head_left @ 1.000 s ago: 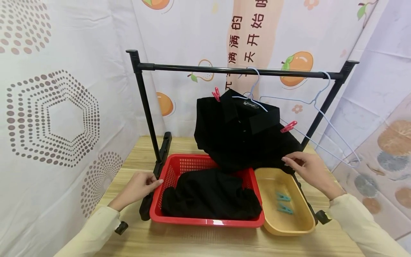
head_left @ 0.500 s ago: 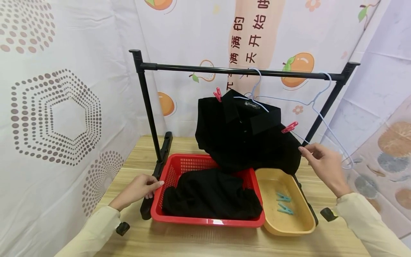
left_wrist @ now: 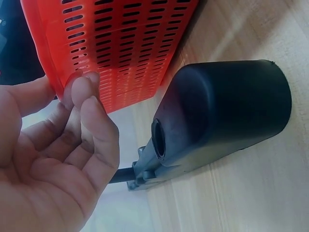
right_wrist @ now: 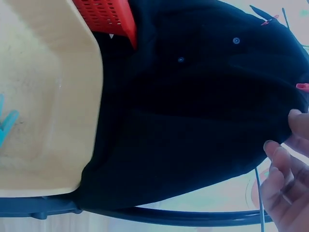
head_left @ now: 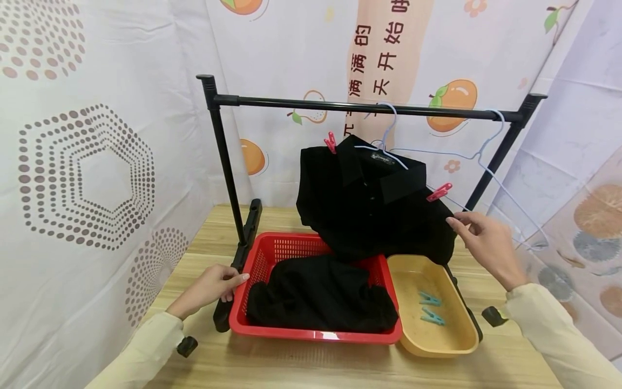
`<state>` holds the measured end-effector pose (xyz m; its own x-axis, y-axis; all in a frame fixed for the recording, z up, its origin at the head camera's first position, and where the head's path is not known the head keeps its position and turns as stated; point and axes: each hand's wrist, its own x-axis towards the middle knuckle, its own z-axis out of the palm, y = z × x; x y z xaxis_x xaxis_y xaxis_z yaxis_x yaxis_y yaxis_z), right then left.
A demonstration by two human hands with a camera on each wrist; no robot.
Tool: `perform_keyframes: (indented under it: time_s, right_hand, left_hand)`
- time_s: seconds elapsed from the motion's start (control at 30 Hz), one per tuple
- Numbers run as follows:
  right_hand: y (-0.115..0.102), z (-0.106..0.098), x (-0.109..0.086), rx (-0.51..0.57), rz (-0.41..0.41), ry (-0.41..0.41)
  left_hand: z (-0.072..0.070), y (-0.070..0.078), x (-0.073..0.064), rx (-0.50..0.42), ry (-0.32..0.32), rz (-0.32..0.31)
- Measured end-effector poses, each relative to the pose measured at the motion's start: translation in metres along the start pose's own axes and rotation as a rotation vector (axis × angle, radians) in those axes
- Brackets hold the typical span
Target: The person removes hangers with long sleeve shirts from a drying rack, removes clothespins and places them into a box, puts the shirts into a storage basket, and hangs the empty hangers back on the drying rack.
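Note:
A black collared shirt [head_left: 359, 216] hangs on a light blue wire hanger [head_left: 387, 129], held by two red clothespins [head_left: 330, 142]. My right hand [head_left: 486, 246] is at the shirt's right side, thumb and fingers pinching the dark cloth at its edge; in the right wrist view the fingertips [right_wrist: 270, 146] lie at that edge. My left hand [head_left: 209, 289] pinches the left rim of a red plastic basket [head_left: 316, 335], with the fingers against its slotted outer wall [left_wrist: 125, 43] in the left wrist view. Bunched black cloth [head_left: 320, 294] lies in the basket.
A black rack [head_left: 311, 102] stands on the wooden table [head_left: 301, 367], its left foot beside the basket. A yellow tub [head_left: 410, 346] with two teal clothespins [head_left: 431, 316] sits right of the basket. A bare blue hanger [head_left: 515, 200] hangs at the bar's right end.
My right hand has moved up and right along the shirt, then slightly back left at its edge. The bare hanger has swung a little. My left hand stays on the basket rim.

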<state>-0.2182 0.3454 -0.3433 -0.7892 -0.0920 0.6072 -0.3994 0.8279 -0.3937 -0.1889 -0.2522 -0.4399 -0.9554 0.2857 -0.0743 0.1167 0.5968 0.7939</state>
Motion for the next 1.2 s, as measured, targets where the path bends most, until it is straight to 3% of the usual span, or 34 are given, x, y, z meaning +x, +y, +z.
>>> perform_keyframes:
  time_s: [0.33, 0.77, 0.93, 1.2]
  right_hand:
    - [-0.010, 0.003, 0.014, -0.034, -0.060, 0.072]
    - [-0.020, 0.009, 0.037, -0.150, -0.416, 0.092]
    - [-0.017, 0.012, 0.042, -0.159, -0.551, 0.144]
    - [-0.027, 0.016, 0.046, -0.157, -0.623, 0.220]
  left_hand:
    - [-0.001, -0.001, -0.001, -0.011, -0.011, 0.005]
    - [0.000, -0.001, -0.003, -0.049, -0.017, 0.008]
    - [-0.001, -0.001, -0.002, -0.046, -0.010, 0.007]
    - [0.001, -0.001, -0.001, -0.046, -0.003, 0.006]
